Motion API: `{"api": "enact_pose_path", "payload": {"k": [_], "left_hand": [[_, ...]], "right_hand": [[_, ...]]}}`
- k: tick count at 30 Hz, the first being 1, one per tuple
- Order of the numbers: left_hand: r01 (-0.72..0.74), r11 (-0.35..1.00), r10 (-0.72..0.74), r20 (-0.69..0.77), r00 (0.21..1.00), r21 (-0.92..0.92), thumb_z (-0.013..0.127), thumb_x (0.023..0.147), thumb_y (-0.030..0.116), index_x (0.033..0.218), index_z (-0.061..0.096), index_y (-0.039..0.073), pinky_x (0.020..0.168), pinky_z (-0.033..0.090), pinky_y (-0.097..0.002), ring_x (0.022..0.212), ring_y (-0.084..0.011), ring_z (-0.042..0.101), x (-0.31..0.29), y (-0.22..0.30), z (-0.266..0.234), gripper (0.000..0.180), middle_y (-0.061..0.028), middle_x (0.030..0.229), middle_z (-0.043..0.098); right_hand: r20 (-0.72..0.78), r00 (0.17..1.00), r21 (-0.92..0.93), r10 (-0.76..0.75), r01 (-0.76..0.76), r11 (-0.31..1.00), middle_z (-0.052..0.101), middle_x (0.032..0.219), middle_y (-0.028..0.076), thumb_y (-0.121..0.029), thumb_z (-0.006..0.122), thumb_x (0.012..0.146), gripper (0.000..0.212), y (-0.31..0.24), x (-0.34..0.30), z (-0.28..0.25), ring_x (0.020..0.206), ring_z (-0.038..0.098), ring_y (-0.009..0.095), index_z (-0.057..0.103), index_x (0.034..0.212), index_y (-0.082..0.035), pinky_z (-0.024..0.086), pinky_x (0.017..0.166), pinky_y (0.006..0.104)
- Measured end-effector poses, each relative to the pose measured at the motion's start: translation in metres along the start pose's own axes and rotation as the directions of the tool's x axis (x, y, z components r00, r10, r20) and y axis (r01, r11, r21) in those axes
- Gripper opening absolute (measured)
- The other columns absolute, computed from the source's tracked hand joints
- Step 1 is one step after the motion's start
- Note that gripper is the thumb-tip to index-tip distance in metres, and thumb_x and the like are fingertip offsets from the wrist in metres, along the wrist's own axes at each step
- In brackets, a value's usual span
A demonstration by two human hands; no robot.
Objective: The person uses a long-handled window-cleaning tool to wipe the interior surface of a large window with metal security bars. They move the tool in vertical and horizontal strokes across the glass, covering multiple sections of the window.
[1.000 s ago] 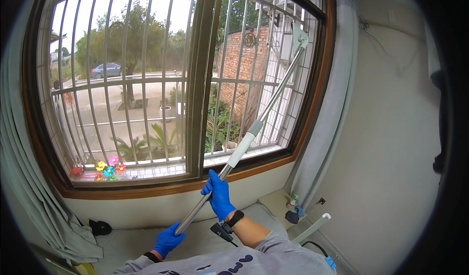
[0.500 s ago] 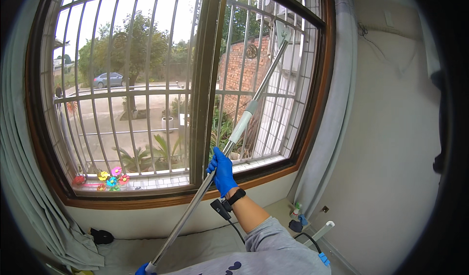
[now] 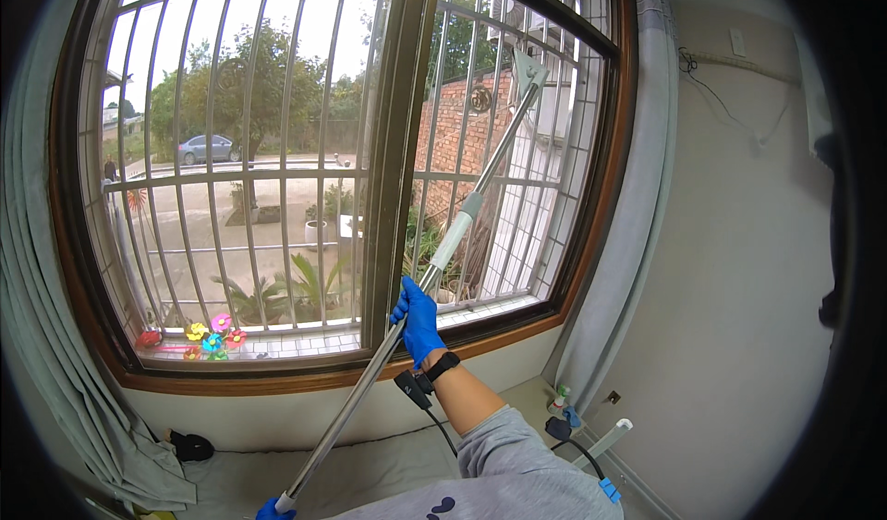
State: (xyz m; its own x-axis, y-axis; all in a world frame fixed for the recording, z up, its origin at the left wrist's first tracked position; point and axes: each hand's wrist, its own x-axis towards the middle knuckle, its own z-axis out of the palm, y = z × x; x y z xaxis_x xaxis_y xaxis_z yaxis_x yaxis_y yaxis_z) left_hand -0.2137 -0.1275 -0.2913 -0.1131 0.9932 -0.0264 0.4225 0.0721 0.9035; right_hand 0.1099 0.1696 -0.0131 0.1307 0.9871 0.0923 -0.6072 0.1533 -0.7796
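Note:
A long window squeegee with a metal telescopic pole [image 3: 349, 409] slants up across the window [image 3: 395, 197]. Its pale triangular head [image 3: 529, 69] is at the upper right part of the right pane; whether the blade touches the glass I cannot tell. My right hand [image 3: 419, 324], in a blue glove, is closed round the middle of the pole, below the white grip section [image 3: 453, 241]. My left hand [image 3: 274, 510], also blue-gloved and partly cut off by the lower edge, is closed round the pole's bottom end. A black strap with a small device [image 3: 416, 389] sits on my right wrist.
Metal bars stand outside the glass. Colourful artificial flowers [image 3: 212, 338] are on the sill at the left. Curtains hang at the left [image 3: 55, 317] and right [image 3: 624, 234]. Below lies a grey-covered surface [image 3: 249, 478]; a small bottle [image 3: 561, 397] stands at the right corner.
The squeegee head has turned and shifted slightly left and down. My right hand has moved slightly left with the pole. Both hands keep their hold.

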Motion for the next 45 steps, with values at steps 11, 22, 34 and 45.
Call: {"api": "enact_pose_path", "payload": {"k": [11,22,34,45], "left_hand": [[-0.007,1.000,0.007,-0.030,1.000,-0.007,0.070,0.078,0.021,0.116,0.051,0.002,0.066,0.047,-0.0281,0.073,-0.0128,0.055,-0.004,0.005,-0.012,0.046,-0.0083,0.086,0.061],[0.084,0.974,-0.077,0.041,0.996,-0.211,0.069,0.078,0.031,0.105,0.061,0.004,0.058,0.048,-0.0303,0.061,-0.0131,0.057,-0.016,-0.044,-0.060,0.039,-0.0070,0.072,0.063],[-0.143,0.902,0.241,-0.201,0.949,0.407,0.066,0.074,0.050,0.108,0.060,0.011,0.050,0.045,-0.0417,0.052,-0.0312,0.059,-0.013,0.057,-0.040,0.052,-0.0162,0.059,0.059],[-0.103,0.981,0.098,-0.041,0.994,-0.165,0.065,0.082,0.017,0.122,0.051,0.004,0.049,0.045,-0.0246,0.055,-0.0077,0.053,-0.001,0.068,-0.084,0.044,-0.0053,0.074,0.062]], "right_hand": [[0.018,0.996,0.013,0.085,-0.085,0.996,0.037,0.050,-0.001,-0.035,0.062,0.085,0.033,0.019,0.016,0.001,0.042,0.038,0.014,0.045,0.067,-0.014,0.037,0.043,0.0295],[0.271,0.959,0.136,0.083,-0.123,0.983,0.027,0.047,-0.004,-0.044,0.056,0.087,0.035,-0.044,0.024,0.030,0.041,0.034,0.011,0.050,0.070,-0.015,0.036,0.043,0.0279],[0.081,0.994,0.106,-0.070,0.061,0.992,0.047,0.058,0.002,-0.036,0.050,0.091,0.026,0.001,-0.069,0.024,0.047,0.048,0.015,0.051,0.097,-0.010,0.045,0.047,0.0312],[0.130,0.987,0.189,-0.097,0.071,0.979,0.039,0.054,0.000,-0.036,0.047,0.093,0.024,-0.062,-0.021,0.031,0.046,0.042,0.014,0.046,0.086,-0.013,0.040,0.046,0.0321]]}}
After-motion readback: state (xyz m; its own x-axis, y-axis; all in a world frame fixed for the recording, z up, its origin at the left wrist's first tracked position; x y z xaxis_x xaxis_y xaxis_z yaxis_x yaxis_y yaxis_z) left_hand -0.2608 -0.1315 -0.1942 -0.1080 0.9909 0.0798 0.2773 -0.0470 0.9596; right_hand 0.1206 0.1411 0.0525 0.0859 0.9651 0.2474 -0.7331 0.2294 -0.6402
